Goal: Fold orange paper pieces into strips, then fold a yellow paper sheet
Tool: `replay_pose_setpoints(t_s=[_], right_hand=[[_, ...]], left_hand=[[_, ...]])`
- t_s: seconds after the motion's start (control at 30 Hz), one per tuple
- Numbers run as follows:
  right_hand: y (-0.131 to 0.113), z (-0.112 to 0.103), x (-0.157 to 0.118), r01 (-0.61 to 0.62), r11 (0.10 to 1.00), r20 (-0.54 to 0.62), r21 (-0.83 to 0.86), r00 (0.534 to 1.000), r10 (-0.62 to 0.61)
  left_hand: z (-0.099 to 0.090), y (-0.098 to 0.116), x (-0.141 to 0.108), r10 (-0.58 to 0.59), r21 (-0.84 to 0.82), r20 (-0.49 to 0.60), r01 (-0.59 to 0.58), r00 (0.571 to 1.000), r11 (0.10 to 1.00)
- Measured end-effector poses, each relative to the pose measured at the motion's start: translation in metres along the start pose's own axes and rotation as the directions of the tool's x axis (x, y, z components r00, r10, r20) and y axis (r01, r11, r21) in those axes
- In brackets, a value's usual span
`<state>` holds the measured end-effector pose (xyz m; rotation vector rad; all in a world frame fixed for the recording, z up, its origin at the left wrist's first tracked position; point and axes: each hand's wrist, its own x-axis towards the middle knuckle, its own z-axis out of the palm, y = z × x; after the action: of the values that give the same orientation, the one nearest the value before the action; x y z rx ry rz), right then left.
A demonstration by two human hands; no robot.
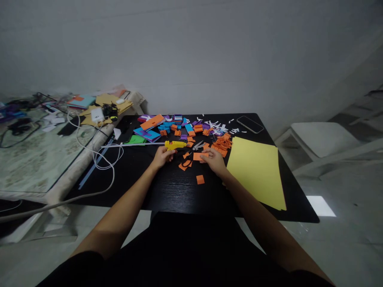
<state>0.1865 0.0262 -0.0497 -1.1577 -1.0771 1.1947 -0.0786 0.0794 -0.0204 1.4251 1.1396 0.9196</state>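
Note:
My left hand [163,156] is closed around a yellow glue gun [175,145], its nozzle pointing right and a long white glue stick [134,144] running out of its back to the left. My right hand [216,161] pinches a small orange paper piece [199,156] just right of the nozzle. Between the hands lies a pair of scissors [197,146] with dark handles, partly over loose orange pieces. A single orange square [200,179] rests nearer to me on the black table [167,191]. Beyond my right hand is a heap of orange folded pieces [222,144].
Yellow sheets [257,171] are stacked at the right, with a phone [250,124] behind them. White scraps [218,128] and blue, purple and green paper lie at the back. A white cable [112,179] crosses from a cluttered glass-topped table [26,163]. A white chair [318,137] stands right.

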Motion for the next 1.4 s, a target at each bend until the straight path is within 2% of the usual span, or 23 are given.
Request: replay_pose_setpoints(t_s=[0.9, 1.4], right_hand=[[-0.0013, 0.0016, -0.0017, -0.014, 1.000, 0.020, 0.004, 1.000, 0.014], [-0.0031, 0.0027, -0.0039, -0.042, 0.999, 0.028, -0.013, 0.999, 0.043]], left_hand=[[0.0041, -0.0052, -0.0067, 0.089, 0.044, -0.090, -0.085, 0.992, 0.995], [0.0049, -0.0018, -0.0093, 0.078, 0.041, -0.070, -0.075, 0.995, 0.996]])
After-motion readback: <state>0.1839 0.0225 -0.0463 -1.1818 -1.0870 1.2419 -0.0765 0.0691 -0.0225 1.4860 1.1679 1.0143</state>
